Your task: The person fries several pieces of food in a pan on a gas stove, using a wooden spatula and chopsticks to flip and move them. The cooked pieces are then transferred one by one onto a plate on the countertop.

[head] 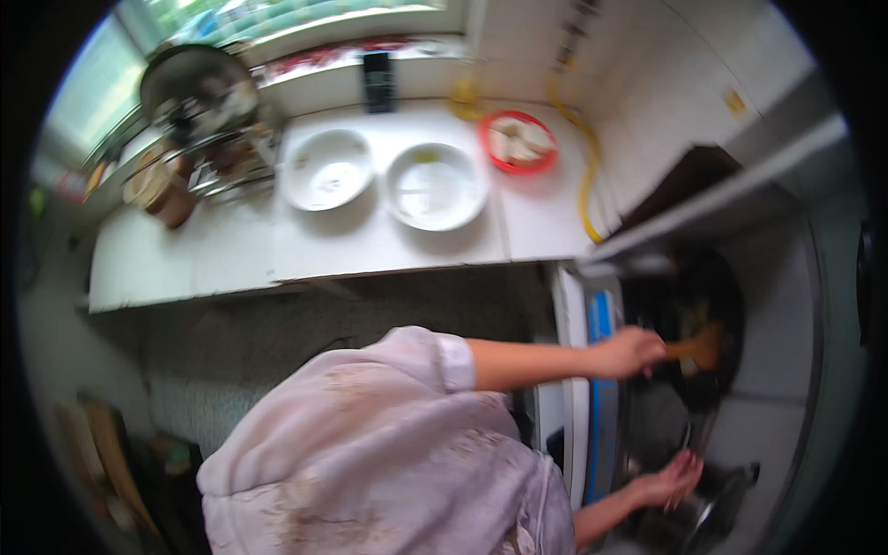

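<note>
My left hand (624,352) grips the handle of a wooden spatula (701,349). The spatula's broad head is inside a dark wok (718,291) on the stove, over some pale food (689,366) that is too blurred to name. Lower down, my right hand (671,480) is held palm up with nothing visible in it. Beside its fingers is a shiny round pot or lid (725,503), blurred and partly hidden. A blue strip (601,395) runs along the stove's front edge, beneath my left forearm.
Two white bowls (329,170) and a red basket (519,166) holding pale pieces stand on the white counter (236,243). A yellow hose (592,166) runs down beside the wall. Cookware (201,97) and a brown container (166,198) crowd the counter's left end.
</note>
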The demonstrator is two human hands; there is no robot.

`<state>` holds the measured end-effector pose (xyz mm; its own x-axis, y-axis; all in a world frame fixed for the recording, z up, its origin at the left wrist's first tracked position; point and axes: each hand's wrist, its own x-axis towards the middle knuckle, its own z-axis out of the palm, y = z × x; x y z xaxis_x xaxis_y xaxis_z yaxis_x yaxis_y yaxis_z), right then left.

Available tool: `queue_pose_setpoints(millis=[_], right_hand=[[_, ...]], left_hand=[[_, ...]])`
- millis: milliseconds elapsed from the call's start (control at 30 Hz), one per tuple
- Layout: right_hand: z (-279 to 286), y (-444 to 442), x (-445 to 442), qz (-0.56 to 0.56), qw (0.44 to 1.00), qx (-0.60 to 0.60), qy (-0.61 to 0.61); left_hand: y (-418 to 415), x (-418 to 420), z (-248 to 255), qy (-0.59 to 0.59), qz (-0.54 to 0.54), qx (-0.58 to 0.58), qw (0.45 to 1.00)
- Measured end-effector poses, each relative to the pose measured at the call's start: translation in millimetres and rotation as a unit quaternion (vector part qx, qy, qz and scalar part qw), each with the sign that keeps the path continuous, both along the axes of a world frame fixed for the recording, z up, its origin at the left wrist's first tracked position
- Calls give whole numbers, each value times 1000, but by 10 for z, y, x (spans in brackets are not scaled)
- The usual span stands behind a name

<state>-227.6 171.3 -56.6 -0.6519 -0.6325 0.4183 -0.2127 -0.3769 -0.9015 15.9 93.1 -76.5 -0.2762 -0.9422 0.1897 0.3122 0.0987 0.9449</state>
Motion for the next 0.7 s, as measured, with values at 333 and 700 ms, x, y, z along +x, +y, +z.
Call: queue_pose_setpoints(millis=[333, 700], right_hand=[[132, -139, 299, -13, 997, 3, -72], [42, -192, 81, -4, 998, 19, -55]], left_hand=[[107, 433, 174, 110, -78, 152, 979], [90, 552, 223, 64, 52, 126, 989]])
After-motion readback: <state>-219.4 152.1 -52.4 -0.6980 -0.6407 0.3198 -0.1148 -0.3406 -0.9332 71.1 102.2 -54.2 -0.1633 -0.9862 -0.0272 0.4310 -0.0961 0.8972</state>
